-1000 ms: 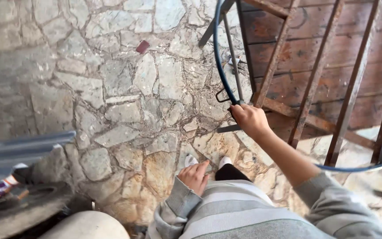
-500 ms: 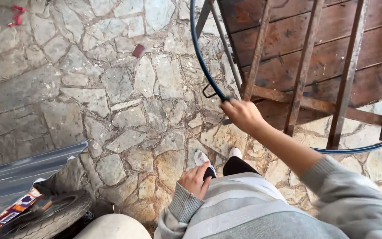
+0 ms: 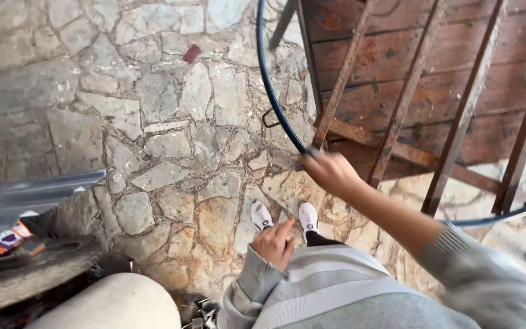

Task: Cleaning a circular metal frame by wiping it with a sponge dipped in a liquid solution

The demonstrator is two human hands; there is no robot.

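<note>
Head view: our right hand, fingers closed round the blue hoop beside the rusty railing; left hand, fingers loosely together, against our striped sweater; open stone paving leftward.

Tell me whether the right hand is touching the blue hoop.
Touching. The head view shows the right hand closed around the thin blue hoop, whose curve runs straight into the fist with no gap.

Hoop dark blue; sweater grey-white striped; shoes white; railing seemingly rust-brown.
</note>
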